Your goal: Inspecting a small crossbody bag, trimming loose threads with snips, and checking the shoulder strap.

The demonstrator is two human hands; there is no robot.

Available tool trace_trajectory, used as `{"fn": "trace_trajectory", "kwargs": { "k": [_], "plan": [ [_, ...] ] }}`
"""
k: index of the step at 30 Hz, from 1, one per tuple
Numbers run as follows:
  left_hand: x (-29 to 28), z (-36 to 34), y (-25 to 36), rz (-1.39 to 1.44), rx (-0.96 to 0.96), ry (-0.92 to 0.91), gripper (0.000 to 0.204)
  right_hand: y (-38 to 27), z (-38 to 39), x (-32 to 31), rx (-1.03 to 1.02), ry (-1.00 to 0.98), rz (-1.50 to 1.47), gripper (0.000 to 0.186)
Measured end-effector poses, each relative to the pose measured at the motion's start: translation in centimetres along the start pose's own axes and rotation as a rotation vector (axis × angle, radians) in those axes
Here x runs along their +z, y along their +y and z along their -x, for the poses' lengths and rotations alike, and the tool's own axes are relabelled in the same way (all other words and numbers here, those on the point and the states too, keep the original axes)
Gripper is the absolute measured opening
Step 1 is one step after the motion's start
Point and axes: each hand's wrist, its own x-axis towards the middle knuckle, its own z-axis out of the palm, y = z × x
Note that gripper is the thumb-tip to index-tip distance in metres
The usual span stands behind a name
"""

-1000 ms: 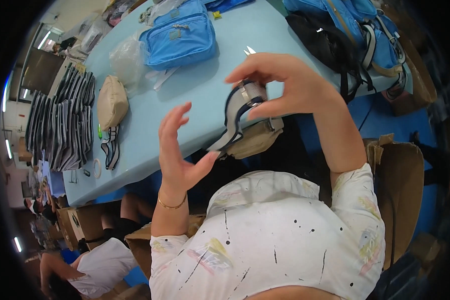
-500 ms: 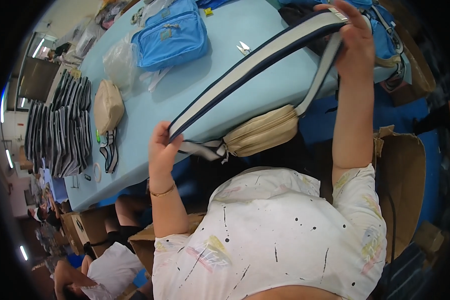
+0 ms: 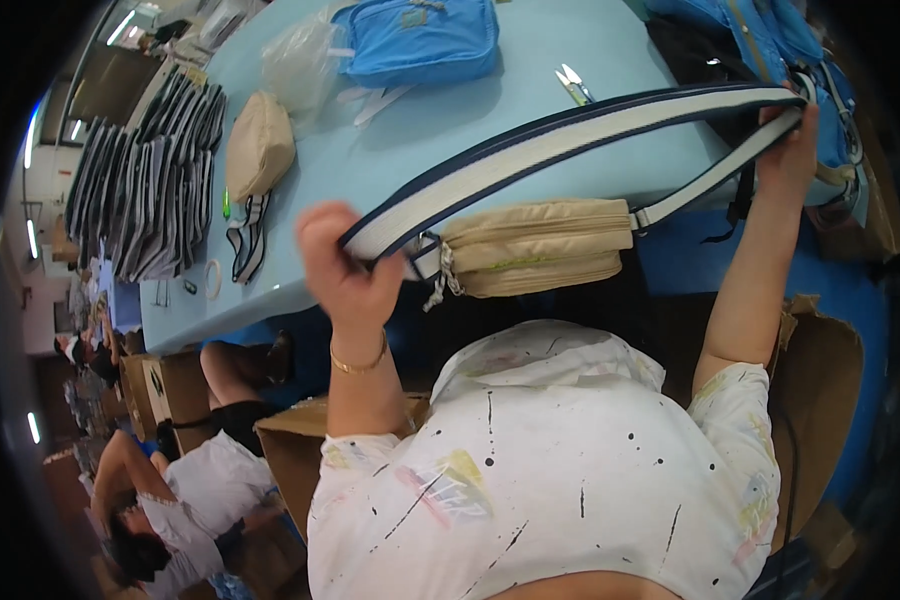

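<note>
Stretched between my hands is a wide white strap with navy edges (image 3: 530, 158), bowed slightly upward. My left hand (image 3: 348, 262) is closed round its left end, the fingers somewhat blurred. At the far right my right hand (image 3: 792, 150) grips the other end, where the strap doubles back into a narrower length. A beige waist bag (image 3: 535, 248) hangs from the strap at the table's near edge, its zipper side facing me. A grey cord pull dangles at the bag's left end, close to my left hand.
On the light blue table (image 3: 390, 160) lie snips (image 3: 574, 86), a blue bag (image 3: 420, 45), clear plastic (image 3: 300, 65) and another beige bag (image 3: 260, 145). Dark flat pieces (image 3: 155, 185) are stacked at left. Blue backpacks (image 3: 760, 40) crowd the far right. Another person (image 3: 205, 490) sits lower left; cardboard boxes flank me.
My right hand has come down and outward to the right, pulling the strap longer and flatter. The waist bag has turned more level, showing its zipper side. The whole view has shifted too.
</note>
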Motion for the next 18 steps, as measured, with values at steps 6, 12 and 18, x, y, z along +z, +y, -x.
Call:
{"fn": "trace_trajectory", "kwargs": {
  "k": [6, 12, 18],
  "plan": [
    [0.2, 1.6, -5.3, -0.008, -0.497, -0.428, 0.028, -1.7, 0.6, 1.9, -0.037, 0.038, -0.034, 0.037],
    [-0.5, 2.4, -4.0, 0.285, -0.461, -0.874, 0.023, -2.9, 0.0, 1.1, 0.096, -0.036, -0.065, 0.044],
    [2.1, 4.0, -4.5, -0.003, -0.411, -0.578, 0.024, -5.1, 3.6, 5.3, -0.269, -0.366, 0.150, 0.028]
  ]
}}
